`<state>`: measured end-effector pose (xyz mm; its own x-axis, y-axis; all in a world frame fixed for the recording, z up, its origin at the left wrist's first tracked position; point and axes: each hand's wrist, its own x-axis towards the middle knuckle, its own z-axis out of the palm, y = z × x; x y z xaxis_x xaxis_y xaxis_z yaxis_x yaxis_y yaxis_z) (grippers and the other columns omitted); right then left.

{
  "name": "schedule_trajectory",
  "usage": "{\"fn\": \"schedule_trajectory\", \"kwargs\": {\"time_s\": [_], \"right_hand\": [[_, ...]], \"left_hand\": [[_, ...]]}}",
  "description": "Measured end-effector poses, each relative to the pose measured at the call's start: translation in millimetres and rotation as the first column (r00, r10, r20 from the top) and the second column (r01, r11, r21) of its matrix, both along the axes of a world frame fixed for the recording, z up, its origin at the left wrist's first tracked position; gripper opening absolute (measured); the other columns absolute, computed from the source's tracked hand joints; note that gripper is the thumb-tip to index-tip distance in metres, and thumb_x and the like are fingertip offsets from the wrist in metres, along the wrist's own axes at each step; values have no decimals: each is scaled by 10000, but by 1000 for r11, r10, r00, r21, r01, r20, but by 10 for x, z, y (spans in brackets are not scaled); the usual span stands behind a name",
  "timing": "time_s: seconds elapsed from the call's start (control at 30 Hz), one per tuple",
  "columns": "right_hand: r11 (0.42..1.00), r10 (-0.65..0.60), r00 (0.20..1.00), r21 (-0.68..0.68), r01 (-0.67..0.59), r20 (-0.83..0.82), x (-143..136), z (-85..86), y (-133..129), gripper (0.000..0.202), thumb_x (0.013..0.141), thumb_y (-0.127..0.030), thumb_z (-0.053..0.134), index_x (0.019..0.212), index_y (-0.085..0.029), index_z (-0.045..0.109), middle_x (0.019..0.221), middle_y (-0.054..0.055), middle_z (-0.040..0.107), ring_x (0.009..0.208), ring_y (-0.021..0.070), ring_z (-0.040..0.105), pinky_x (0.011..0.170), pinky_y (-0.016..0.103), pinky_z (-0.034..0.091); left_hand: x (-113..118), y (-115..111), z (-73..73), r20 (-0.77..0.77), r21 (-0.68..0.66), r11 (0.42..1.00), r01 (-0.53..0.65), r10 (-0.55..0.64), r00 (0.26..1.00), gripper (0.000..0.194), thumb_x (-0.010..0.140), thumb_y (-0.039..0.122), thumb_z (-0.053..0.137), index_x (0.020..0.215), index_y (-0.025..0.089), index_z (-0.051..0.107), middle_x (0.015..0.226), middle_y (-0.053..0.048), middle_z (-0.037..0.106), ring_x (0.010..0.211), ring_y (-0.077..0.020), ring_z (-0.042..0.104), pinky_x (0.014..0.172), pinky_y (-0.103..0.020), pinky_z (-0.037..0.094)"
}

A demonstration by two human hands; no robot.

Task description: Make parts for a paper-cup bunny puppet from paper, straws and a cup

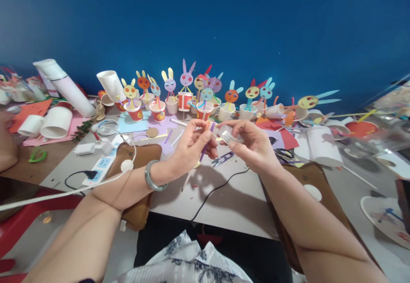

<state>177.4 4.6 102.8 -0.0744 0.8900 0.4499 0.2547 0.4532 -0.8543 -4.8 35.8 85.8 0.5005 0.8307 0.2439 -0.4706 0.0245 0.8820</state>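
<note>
My left hand point(192, 145) is closed, pinching a purple paper strip point(203, 152) between thumb and fingers. A bit of orange shows at its fingertips, and a pale stick point(187, 180) slants down below the hand. In my right hand point(254, 146) is a small clear plastic object point(228, 135), gripped by thumb and fingers; its exact kind is hard to make out. The two hands almost meet above the table, fingertips close together. Just beneath them lies a pair of thread snips point(223, 159).
Paper cups point(203, 112) with paper rabbit heads on sticks line the back by the blue wall point(205, 22). A power strip point(104, 163) and brown pad point(136, 163) lie left. Scissors point(285, 154) lie right. A black cable point(214, 189) crosses the table. Someone's arm point(6, 142) shows far left.
</note>
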Motion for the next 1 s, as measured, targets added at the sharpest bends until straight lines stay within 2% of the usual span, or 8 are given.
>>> {"fn": "schedule_trajectory", "kwargs": {"time_s": [0.13, 0.23, 0.37, 0.53, 0.67, 0.83, 0.9, 1.0], "right_hand": [[992, 102, 987, -61, -110, -124, 33, 11, 10, 253, 794, -359, 752, 832, -245, 529, 1084, 70, 687, 837, 204, 665, 714, 379, 568], [985, 135, 978, -82, -150, -161, 52, 3, 17, 286, 791, -399, 764, 874, -252, 534, 1077, 60, 679, 801, 191, 657, 689, 370, 567], [987, 110, 982, -101, -126, -151, 88, -12, 28, 310, 770, -396, 778, 940, -265, 554, 1085, 53, 667, 826, 193, 640, 649, 345, 548], [990, 64, 990, -113, -78, -124, 152, -29, 70, 318, 769, -395, 771, 985, -256, 584, 1083, 53, 657, 822, 184, 620, 633, 320, 527], [988, 56, 996, -143, -66, -73, 165, -39, 122, 353, 766, -401, 786, 1017, -240, 597, 1038, 49, 648, 819, 179, 629, 650, 317, 556], [986, 54, 997, -157, -62, -53, 175, -50, 184, 414, 750, -456, 821, 1011, -233, 590, 1007, 35, 650, 786, 166, 649, 677, 332, 591], [991, 48, 998, -125, -52, -33, 196, -49, 212, 445, 738, -484, 835, 1018, -235, 596, 1034, 46, 674, 838, 185, 669, 710, 342, 594], [990, 98, 994, -104, -94, 40, 225, -25, 258, 446, 750, -481, 838, 1046, -227, 621, 1094, 75, 703, 976, 226, 689, 821, 377, 593]], "left_hand": [[-6, 26, -7, 8, 1, 1000, -13, 13, 1000, 444, 872, 495, 737, 1042, 244, 412, 719, 81, 646, 533, -89, 649, 489, -201, 523], [-2, 27, -21, 9, -10, 1000, -4, 4, 1000, 443, 874, 484, 738, 1052, 247, 409, 728, 81, 648, 544, -91, 656, 506, -205, 528], [0, 14, -27, 15, -48, 999, 6, -5, 1000, 451, 878, 474, 739, 1090, 236, 420, 770, 59, 667, 604, -104, 680, 585, -241, 575], [-10, 41, -19, -12, -62, 998, 22, -22, 1000, 396, 888, 458, 735, 1071, 179, 521, 818, 9, 681, 676, -108, 699, 674, -256, 603], [-7, 99, -13, -1, -88, 996, -15, 15, 1000, 352, 877, 419, 753, 1018, 181, 536, 888, 14, 657, 660, -91, 686, 652, -260, 611], [-4, 140, 26, -32, -182, 983, -6, 0, 999, 221, 918, 325, 707, 985, 168, 566, 843, 9, 641, 718, -106, 682, 662, -264, 609], [-7, 143, 50, -35, -215, 976, 12, -20, 999, 182, 934, 313, 684, 972, 167, 583, 820, 5, 644, 747, -114, 680, 681, -267, 605], [-15, 142, 85, 19, -262, 964, 41, -37, 999, 136, 921, 259, 693, 916, 166, 593, 830, 12, 643, 806, -111, 680, 799, -303, 608]]}}
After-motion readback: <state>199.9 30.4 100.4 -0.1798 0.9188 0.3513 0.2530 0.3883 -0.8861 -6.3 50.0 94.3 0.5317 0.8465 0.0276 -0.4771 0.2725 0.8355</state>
